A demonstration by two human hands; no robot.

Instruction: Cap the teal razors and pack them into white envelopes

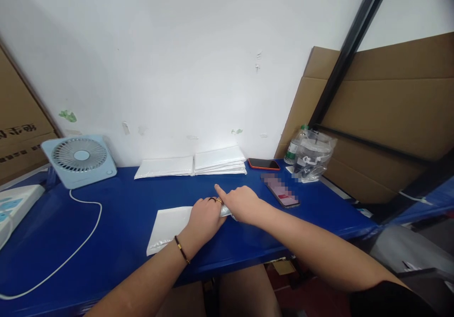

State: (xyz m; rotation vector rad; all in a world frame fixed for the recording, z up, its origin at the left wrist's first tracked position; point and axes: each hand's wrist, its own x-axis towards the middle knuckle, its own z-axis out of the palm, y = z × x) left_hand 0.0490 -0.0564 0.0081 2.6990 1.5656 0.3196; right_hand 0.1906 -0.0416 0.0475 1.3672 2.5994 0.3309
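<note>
White mailer (pixel 170 222) lies front-left of the stacked mailers (pixel 222 160), its bunched right end gripped by left hand (pixel 207 215) and right hand (pixel 244 205). Its handling seems unfinished; the stacked mailers lie flat.

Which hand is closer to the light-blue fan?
Left. The left hand, on the white packet, is to the right of the fan and nearer the person; the right hand is just beyond it, farther right.
</note>
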